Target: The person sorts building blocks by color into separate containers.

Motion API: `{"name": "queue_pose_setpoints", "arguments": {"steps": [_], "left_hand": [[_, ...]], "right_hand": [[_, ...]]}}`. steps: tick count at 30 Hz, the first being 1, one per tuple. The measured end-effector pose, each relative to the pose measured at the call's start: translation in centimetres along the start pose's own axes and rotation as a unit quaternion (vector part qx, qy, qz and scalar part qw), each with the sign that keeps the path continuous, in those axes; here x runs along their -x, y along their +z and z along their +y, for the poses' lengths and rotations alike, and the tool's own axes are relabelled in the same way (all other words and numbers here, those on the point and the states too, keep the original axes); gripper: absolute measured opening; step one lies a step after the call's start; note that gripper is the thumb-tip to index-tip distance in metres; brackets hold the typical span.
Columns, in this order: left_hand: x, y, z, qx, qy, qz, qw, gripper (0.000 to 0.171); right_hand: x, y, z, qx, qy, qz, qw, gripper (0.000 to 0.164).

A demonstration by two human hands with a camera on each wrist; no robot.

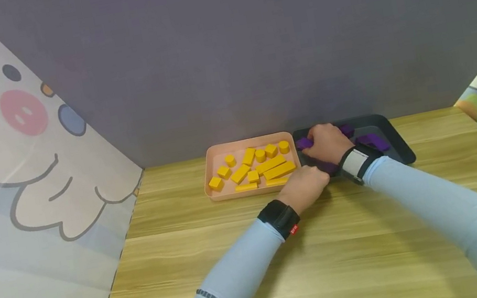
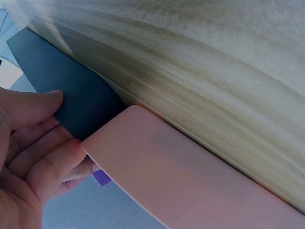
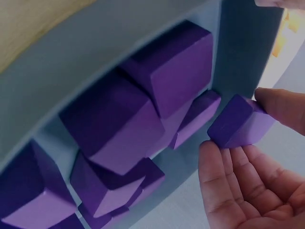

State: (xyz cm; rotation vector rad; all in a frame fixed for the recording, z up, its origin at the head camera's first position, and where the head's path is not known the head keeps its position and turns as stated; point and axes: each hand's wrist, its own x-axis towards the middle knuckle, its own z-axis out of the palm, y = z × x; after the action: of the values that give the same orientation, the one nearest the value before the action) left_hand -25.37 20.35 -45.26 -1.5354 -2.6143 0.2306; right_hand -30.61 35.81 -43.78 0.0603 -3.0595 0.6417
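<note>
In the head view my left hand point(image 1: 305, 188) is at the near left corner of a dark grey tray point(image 1: 403, 146). The left wrist view shows it gripping that tray's wall point(image 2: 71, 86), thumb outside and the other fingers over the inner side. Above the same tray, my right hand point(image 1: 326, 143) pinches a small purple block point(image 3: 240, 121) between thumb and fingertips, close to the tray's end wall. Several other purple blocks point(image 3: 114, 126) lie clustered in the tray, some leaning on each other; the forearm and hand hide part of them from the head camera.
A peach tray point(image 1: 215, 161) stands directly left of the dark one, holding several yellow blocks point(image 1: 272, 164), both bars, cubes and cylinders. Both trays sit on a wood-grain table point(image 1: 179, 245), against a grey upright panel point(image 1: 222, 56). Cartoon-printed panels point(image 1: 0, 212) flank the table.
</note>
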Motion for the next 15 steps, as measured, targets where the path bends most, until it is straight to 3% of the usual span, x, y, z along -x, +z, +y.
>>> {"name": "queue_pose_setpoints", "arguments": {"steps": [15], "left_hand": [[0.05,0.05,0.04,0.006,-0.007,-0.006,0.9999,0.019]], "right_hand": [[-0.08,0.70,-0.28,0.010,0.014,-0.031,0.999,0.028]]}}
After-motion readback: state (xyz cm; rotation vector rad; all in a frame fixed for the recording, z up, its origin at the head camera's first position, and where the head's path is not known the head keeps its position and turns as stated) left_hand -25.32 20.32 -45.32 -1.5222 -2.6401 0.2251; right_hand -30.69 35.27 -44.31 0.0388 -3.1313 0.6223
